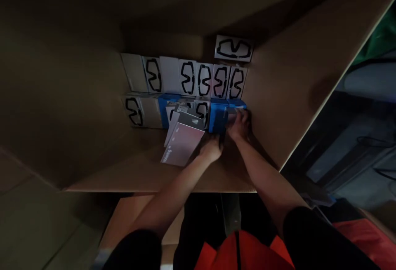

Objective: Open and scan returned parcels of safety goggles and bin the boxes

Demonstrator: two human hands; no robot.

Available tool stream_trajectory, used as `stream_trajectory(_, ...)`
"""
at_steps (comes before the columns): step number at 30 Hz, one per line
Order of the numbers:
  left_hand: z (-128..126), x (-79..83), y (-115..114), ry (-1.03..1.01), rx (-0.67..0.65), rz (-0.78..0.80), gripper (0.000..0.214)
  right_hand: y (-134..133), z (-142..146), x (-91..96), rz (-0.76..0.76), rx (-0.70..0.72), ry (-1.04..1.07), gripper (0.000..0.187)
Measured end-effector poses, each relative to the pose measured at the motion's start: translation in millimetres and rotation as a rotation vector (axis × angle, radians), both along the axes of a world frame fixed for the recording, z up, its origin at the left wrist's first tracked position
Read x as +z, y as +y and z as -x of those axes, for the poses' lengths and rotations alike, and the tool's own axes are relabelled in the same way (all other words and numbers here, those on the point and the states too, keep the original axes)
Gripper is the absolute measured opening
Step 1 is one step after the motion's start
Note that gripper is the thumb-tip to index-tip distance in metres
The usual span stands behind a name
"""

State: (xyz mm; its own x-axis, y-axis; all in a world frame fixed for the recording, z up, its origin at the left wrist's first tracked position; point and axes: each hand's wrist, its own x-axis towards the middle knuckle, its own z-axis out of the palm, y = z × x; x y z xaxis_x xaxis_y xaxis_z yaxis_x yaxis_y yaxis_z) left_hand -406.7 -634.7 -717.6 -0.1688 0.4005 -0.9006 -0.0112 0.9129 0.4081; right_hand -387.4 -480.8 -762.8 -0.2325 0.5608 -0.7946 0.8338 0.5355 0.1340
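Both my arms reach down into a deep cardboard carton. My right hand is closed on a blue-sided box at the right end of the near row, close to the carton wall. My left hand rests at the base of another blue box, fingers curled and partly hidden. Beside it several grey-white flat boxes lean loose and tilted. Behind stands a packed row of white boxes with a black glasses outline, and one more box lies on top at the far right.
The carton's tall brown walls rise on all sides, with a flap near me. Another cardboard flap lies below the carton. Outside on the right are dark equipment, cables and something green. An orange garment shows at the bottom.
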Motion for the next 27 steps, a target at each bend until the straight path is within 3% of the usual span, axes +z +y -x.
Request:
stream_trajectory(2, 3, 49.9, -19, 0.119, -0.042, -0.225, 0.045, -2, 3, 6.5, -0.028, 0.001, 0.064, 0.088)
stream_trajectory(3, 6, 71.7, -31, 0.214, 0.004, -0.336, 0.044, 1, 12, 7.0, -0.044, 0.005, 0.130, 0.087)
stream_trajectory(4, 11, 89.0, -43, 0.346, 0.070, -0.396, 0.043, 7, 25, 5.4, -0.055, 0.009, 0.213, 0.087)
stream_trajectory(6, 20, 105.6, -65, 0.611, 0.191, -0.327, 0.048, 26, 64, -5.5, -0.061, 0.018, 0.394, 0.089)
stream_trajectory(8, 29, 97.2, -83, 0.749, 0.253, -0.124, 0.075, 51, 110, -25.0, -0.052, 0.040, 0.511, 0.092)
stream_trajectory(10, 34, 72.8, -93, 0.739, 0.251, 0.055, 0.106, 71, 152, -47.9, -0.042, 0.066, 0.561, 0.093)
stream_trajectory(13, 36, 36.3, -95, 0.694, 0.214, 0.161, 0.117, 87, 186, -75.7, -0.075, 0.132, 0.541, 0.096)
stream_trajectory(16, 39, 25.0, -94, 0.710, 0.235, 0.187, 0.111, 89, 181, -92.0, -0.110, 0.169, 0.387, 0.096)
stream_trajectory(20, 59, 46.2, -100, 0.706, 0.404, 0.113, 0.130, 88, 156, -108.2, -0.131, 0.170, 0.145, 0.094)
stream_trajectory(23, 92, 60.6, -96, 0.688, 0.577, -0.014, 0.143, 88, 148, -116.7, -0.190, 0.304, 0.138, 0.098)
stream_trajectory(25, 121, 52.7, -78, 0.675, 0.660, -0.084, 0.142, 88, 145, -117.7, -0.197, 0.395, 0.200, 0.093)
stream_trajectory(27, 153, 26.3, -47, 0.661, 0.710, -0.150, 0.136, 89, 144, -115.6, -0.189, 0.459, 0.290, 0.079)
